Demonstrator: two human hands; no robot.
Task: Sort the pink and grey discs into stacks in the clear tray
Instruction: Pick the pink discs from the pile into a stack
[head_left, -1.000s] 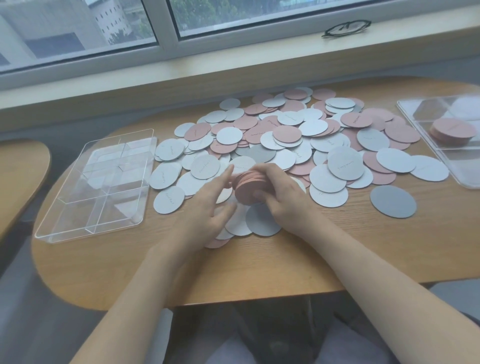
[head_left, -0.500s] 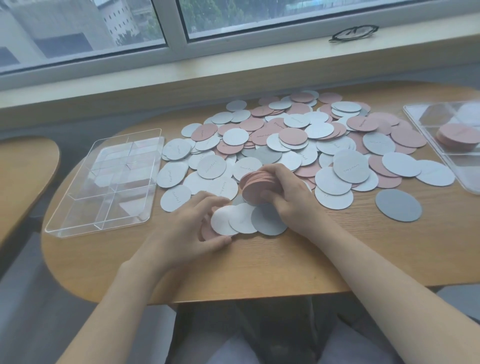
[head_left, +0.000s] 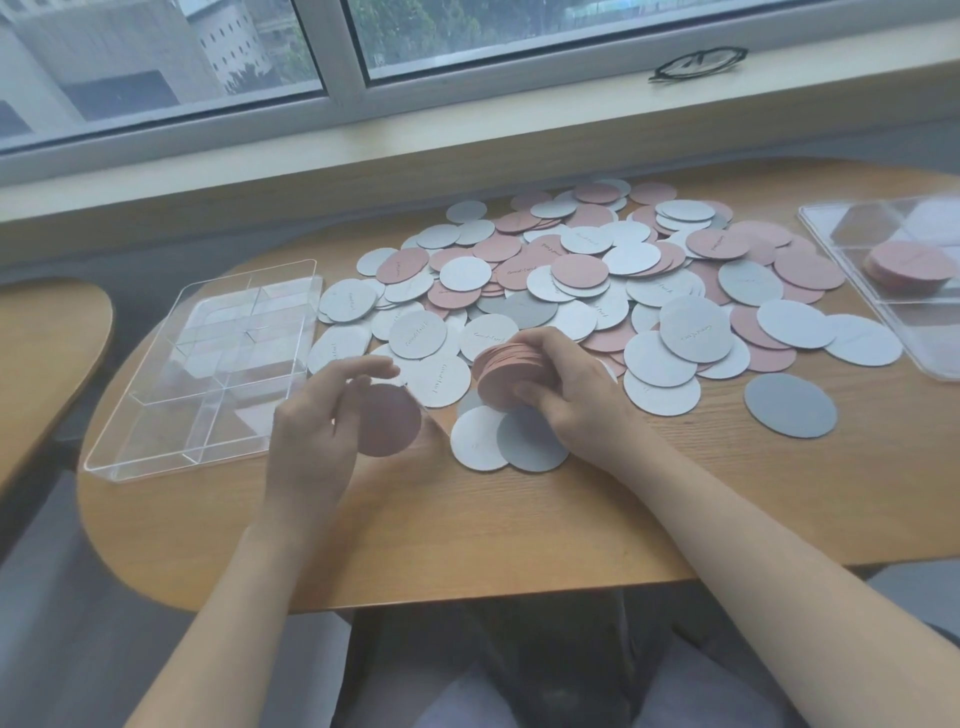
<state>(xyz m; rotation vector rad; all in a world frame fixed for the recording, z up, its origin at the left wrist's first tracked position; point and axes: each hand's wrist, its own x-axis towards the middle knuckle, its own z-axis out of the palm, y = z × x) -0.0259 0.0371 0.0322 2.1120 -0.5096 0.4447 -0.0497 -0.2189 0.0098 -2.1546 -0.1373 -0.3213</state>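
Note:
A wide heap of pink and grey discs (head_left: 597, 280) covers the middle of the wooden table (head_left: 519, 519). My right hand (head_left: 571, 395) grips a stack of pink discs (head_left: 501, 374) on edge, just above the near side of the heap. My left hand (head_left: 322, 415) holds a single pink disc (head_left: 389, 421) lifted off the table, left of the stack. A clear divided tray (head_left: 218, 364) lies at the left with nothing in its compartments. A second clear tray (head_left: 852, 249) at the right edge holds a low stack of pink discs (head_left: 909, 265).
One darker grey disc (head_left: 789, 405) lies alone right of the heap. Two grey discs (head_left: 509, 439) sit by my right wrist. Black glasses (head_left: 696, 62) rest on the window sill. Another wooden table (head_left: 41, 353) stands at the left.
My left hand reached to the near edge of the heap, took a single pink disc from under the grey ones and lifted it. My right hand kept its stack in place.

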